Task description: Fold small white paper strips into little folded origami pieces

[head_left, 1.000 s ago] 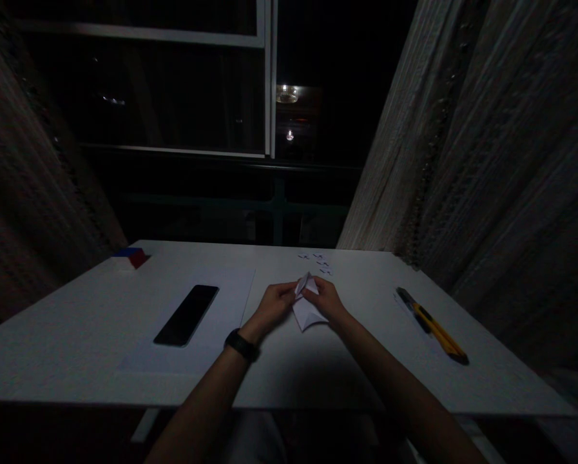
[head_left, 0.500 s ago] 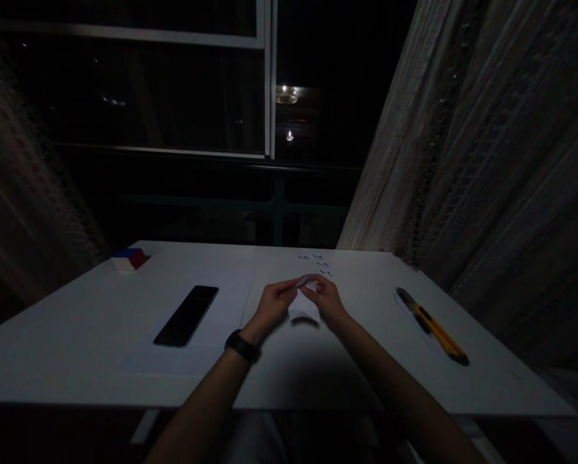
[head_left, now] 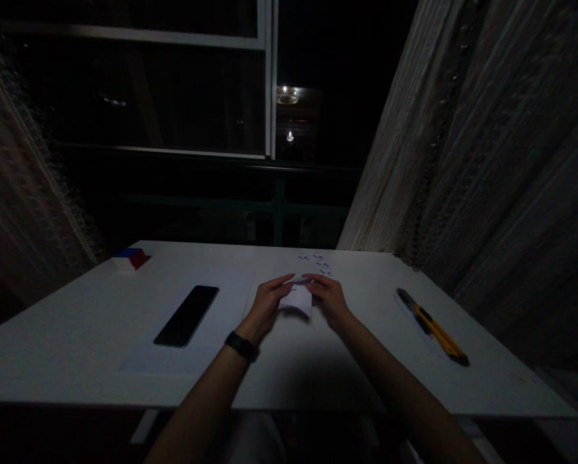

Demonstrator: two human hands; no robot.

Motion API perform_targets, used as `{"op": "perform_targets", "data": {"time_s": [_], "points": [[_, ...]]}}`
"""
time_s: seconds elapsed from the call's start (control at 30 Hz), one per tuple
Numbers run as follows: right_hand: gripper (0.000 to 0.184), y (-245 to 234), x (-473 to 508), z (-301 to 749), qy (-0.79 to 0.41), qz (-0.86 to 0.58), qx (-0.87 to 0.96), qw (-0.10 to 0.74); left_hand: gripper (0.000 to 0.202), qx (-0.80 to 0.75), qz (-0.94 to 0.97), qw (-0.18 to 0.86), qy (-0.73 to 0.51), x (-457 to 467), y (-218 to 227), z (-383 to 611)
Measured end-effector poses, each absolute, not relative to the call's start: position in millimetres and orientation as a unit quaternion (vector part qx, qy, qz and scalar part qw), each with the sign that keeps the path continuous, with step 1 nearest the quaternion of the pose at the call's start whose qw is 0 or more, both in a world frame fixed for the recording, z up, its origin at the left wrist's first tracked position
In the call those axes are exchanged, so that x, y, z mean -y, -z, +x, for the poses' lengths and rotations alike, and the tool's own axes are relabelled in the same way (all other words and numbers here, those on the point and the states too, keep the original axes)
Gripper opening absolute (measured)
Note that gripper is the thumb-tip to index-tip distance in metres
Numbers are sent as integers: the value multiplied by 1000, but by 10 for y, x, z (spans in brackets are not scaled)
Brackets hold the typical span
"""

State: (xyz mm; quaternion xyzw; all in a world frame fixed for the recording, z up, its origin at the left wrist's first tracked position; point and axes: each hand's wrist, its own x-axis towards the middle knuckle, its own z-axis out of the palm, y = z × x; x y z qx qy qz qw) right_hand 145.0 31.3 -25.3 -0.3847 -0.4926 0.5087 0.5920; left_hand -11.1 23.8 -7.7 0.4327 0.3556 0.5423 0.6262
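A small folded piece of white paper (head_left: pixel 298 298) is held just above the white table (head_left: pixel 76 335), near its middle. My left hand (head_left: pixel 266 306) pinches the paper's left side, and a dark watch sits on that wrist. My right hand (head_left: pixel 331 299) pinches its right side, fingertips meeting near the upper edge. The paper lies almost flat between both hands. The scene is dim.
A black phone (head_left: pixel 187 315) lies on a white sheet (head_left: pixel 221 303) to the left. A coloured cube (head_left: pixel 129 258) sits at the far left corner. Small paper scraps (head_left: pixel 317 263) lie behind the hands. A yellow-black utility knife (head_left: pixel 433 325) lies right. Curtains hang on both sides.
The paper has gone from standing with a raised point to lying lower and flatter between my hands. Both hands have shifted slightly away from me.
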Motion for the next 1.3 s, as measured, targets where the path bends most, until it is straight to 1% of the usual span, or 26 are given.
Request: {"op": "perform_targets", "data": {"time_s": [0.23,0.37,0.4,0.47,0.6,0.67,0.8,0.9,0.97,1.07,1.17,1.23,1.3], "points": [[47,211,-291,1451,-513,-355,551,554,36,-383,472,575,-547,-270,161,-115],[60,160,-268,1508,-515,-325,587,534,31,-401,497,526,-561,-260,127,-117],[61,154,-267,1519,-509,-322,593,534,29,-405,505,517,-560,-255,117,-118],[53,153,-275,1531,-496,-325,598,539,27,-410,514,509,-555,-245,101,-123],[21,176,-308,1533,-473,-359,572,566,26,-416,492,536,-546,-228,81,-139],[15,178,-317,1537,-494,-368,543,570,25,-409,483,542,-552,-222,70,-149],[14,166,-321,1548,-521,-372,512,573,28,-390,493,549,-550,-209,56,-154],[12,161,-327,1563,-488,-384,522,585,29,-369,504,567,-537,-201,63,-135],[12,161,-325,1578,-455,-392,545,585,28,-371,509,557,-541,-202,73,-116],[17,149,-305,1588,-452,-374,574,571,27,-410,510,519,-550,-211,86,-91],[26,129,-282,1555,-466,-350,582,568,39,-417,518,516,-540,-225,100,-77],[28,125,-280,1516,-423,-373,603,564,43,-410,531,517,-532,-237,117,-72],[26,137,-288,1484,-356,-419,630,549,38,-405,551,505,-527,-252,145,-67]]}}
